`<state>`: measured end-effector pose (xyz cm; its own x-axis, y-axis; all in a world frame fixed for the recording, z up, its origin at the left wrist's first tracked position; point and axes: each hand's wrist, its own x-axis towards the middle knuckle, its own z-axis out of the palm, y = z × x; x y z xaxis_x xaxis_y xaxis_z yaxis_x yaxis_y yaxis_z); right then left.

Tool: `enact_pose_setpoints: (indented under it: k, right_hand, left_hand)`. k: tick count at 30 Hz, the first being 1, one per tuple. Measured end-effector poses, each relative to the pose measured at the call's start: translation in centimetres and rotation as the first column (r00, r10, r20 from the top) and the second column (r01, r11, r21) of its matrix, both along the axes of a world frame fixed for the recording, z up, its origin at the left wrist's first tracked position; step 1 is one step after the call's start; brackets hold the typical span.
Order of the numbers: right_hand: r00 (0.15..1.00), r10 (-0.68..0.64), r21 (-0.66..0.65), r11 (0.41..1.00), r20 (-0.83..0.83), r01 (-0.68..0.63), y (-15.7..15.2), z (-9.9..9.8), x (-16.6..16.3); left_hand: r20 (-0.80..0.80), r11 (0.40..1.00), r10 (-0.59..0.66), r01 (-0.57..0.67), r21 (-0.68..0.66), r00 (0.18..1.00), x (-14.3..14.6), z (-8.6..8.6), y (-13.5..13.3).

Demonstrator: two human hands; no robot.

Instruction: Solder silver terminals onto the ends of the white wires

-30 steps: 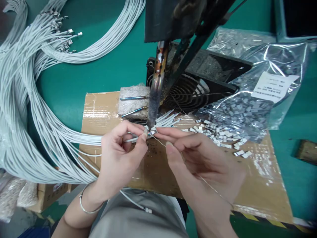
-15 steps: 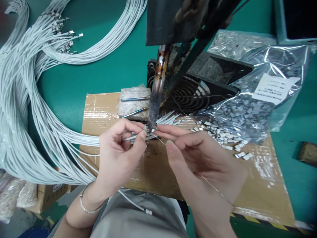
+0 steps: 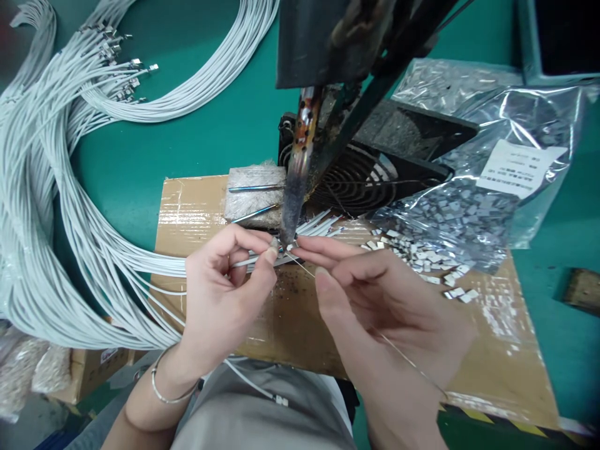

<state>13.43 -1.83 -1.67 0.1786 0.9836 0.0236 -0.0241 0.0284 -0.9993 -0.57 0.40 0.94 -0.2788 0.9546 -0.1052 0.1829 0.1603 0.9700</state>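
My left hand pinches the end of a white cable between thumb and forefinger, right under the tip of a fixed soldering iron. My right hand pinches a thin solder wire and holds its end at the same spot by the iron's tip. Both hands hover over a taped cardboard sheet. More white cable ends lie fanned out just behind the tip.
A large bundle of white cables loops over the green table at the left. A black fan sits behind the iron. An open plastic bag spills small metal pieces at the right. A steel-wool pad carries two metal rods.
Both hands have stayed at the iron's tip; my left hand has shifted slightly left and up. The view has barely moved.
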Motion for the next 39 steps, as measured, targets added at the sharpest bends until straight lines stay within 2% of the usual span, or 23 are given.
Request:
enact_pose_setpoints:
  k: [39]
  right_hand:
    - [1.000,0.002,0.038,0.999,-0.012,-0.002,-0.05,-0.08,-0.18]
  left_hand:
    - [-0.003,1.000,-0.011,0.011,0.006,1.000,-0.14,-0.25,-0.06]
